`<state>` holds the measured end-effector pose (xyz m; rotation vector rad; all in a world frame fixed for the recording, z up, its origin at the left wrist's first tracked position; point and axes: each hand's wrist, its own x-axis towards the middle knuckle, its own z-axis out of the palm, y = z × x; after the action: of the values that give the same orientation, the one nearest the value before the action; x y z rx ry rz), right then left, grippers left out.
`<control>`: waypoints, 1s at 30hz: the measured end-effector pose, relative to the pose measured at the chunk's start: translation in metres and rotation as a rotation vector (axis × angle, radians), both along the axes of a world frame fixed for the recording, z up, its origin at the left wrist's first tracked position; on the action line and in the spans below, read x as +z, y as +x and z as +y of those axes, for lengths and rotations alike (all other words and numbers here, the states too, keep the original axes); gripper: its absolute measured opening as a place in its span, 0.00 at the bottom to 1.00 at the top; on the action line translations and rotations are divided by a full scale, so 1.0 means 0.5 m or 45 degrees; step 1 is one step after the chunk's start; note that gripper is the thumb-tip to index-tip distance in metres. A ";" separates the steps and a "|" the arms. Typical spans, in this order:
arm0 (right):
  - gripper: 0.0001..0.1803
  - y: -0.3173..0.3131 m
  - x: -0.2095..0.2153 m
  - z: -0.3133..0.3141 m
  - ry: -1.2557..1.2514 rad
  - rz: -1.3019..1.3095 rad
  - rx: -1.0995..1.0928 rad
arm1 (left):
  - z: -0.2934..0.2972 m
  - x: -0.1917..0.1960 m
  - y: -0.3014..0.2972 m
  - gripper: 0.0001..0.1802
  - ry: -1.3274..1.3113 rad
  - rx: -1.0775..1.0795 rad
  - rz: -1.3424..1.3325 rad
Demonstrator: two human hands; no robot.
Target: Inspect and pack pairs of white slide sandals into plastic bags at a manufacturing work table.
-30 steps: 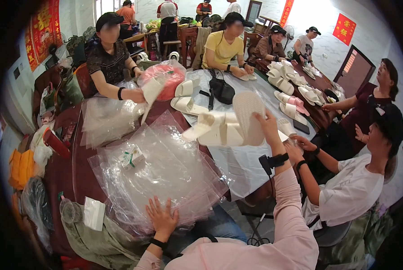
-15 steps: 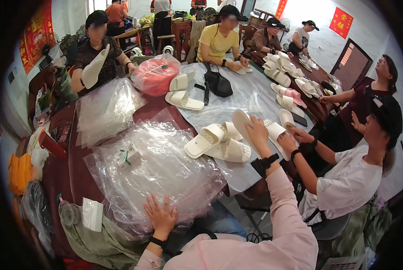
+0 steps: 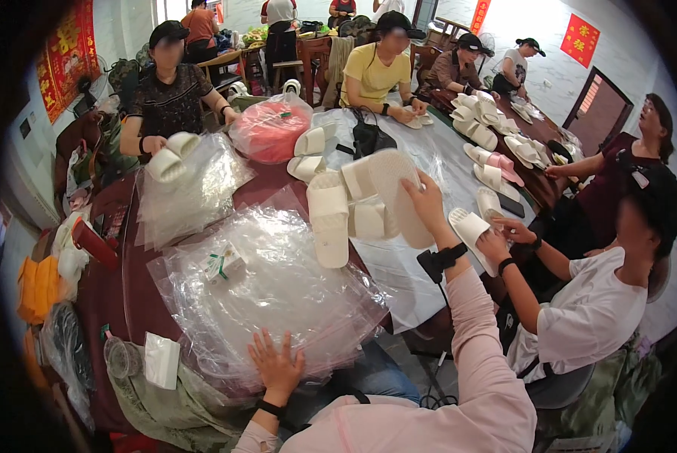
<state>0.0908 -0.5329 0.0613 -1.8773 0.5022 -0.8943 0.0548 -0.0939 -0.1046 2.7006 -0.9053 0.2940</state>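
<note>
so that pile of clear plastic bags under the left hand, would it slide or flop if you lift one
Probably floppy: the clear plastic bags lie crumpled and wrinkled. Likely slippery, since their glossy sheets overlap loosely under the flat left hand. Seemingly very light, being thin and see-through.

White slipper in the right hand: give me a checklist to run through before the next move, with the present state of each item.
1. Right hand grips the white slipper by its edge, sole side up: ok.
2. Left hand lies flat on the stack of clear plastic bags, fingers spread: ok.
3. A bag is already opened for the slipper: cannot tell.
4. Matching slipper lies within reach on the table: ok.
5. Small box sits on top of the bags, in the way: not ok.
6. Neighbour's hand holding another slipper is apart from the right hand: ok.
</note>
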 end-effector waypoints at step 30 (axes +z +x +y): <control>0.26 0.010 -0.115 0.010 1.390 -0.668 0.529 | 0.005 -0.003 -0.001 0.30 -0.001 -0.002 -0.034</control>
<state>0.0959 -0.5278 0.0040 -0.6677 0.1762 -0.5889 0.0542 -0.0915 -0.1062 2.7014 -0.9143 0.3312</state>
